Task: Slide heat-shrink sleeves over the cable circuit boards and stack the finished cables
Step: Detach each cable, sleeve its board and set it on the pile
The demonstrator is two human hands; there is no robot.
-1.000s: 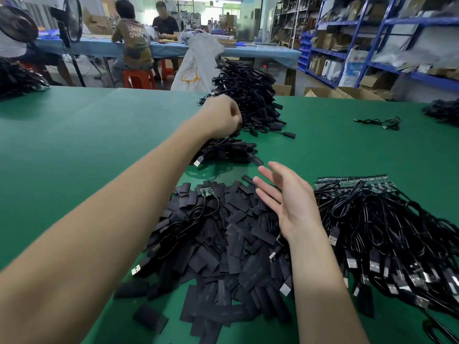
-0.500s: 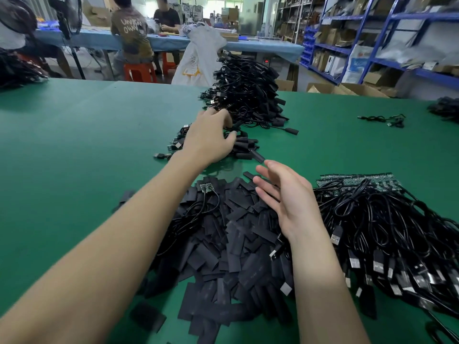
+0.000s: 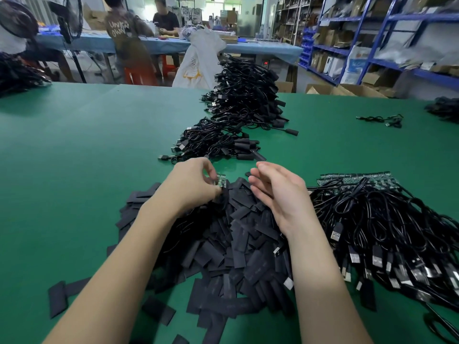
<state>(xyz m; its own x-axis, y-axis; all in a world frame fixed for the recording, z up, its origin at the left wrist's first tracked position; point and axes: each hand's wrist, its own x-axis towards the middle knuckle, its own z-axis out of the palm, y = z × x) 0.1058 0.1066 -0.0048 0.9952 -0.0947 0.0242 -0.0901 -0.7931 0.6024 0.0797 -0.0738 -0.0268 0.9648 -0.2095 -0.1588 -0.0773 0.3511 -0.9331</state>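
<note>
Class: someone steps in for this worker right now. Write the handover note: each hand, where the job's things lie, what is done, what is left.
Left hand: pinching a bare circuit board at the far edge of the sleeve pile.
Right hand: open, holding nothing, above the sleeves.
Unsleeved cables: heaped on the right, boards lined along the far edge.
Done: sleeved cables in the near stack and the big stack behind it.
Left: sleeve the held board, stack it, then work through the heap.

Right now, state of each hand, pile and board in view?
left hand: pinching a bare circuit board
right hand: open, holding nothing
sleeve pile: loose, unused
unsleeved cables: heaped at right, boards bare
finished stack: sleeved, piled behind the hands
</note>
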